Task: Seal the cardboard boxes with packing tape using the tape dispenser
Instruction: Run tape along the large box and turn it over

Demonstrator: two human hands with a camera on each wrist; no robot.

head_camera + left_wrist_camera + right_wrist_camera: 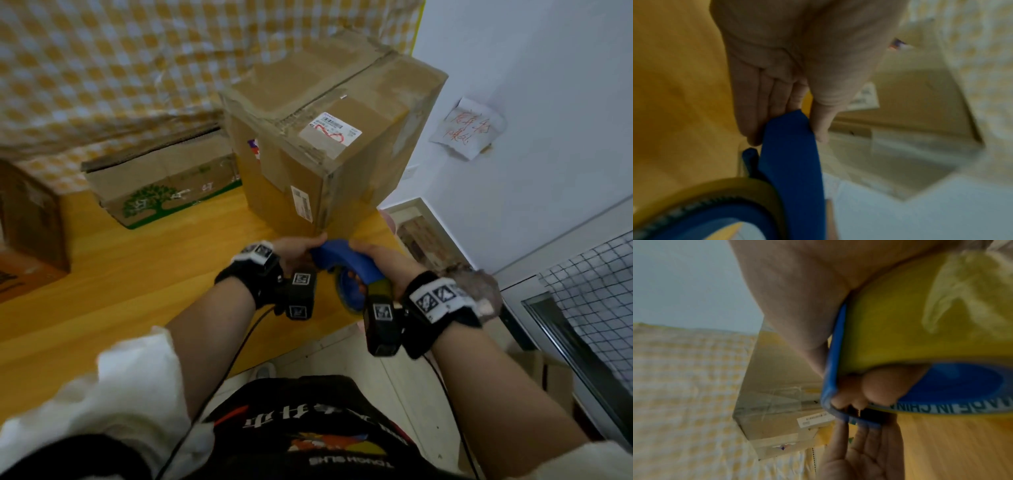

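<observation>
Wooden table [120, 274] — wrist-only "CHINA" tape roll [900, 321]

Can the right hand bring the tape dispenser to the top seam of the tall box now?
Probably yes. The right hand already grips the blue tape dispenser just before the tall box, and nothing stands between them; only the left hand holds its front end.
</observation>
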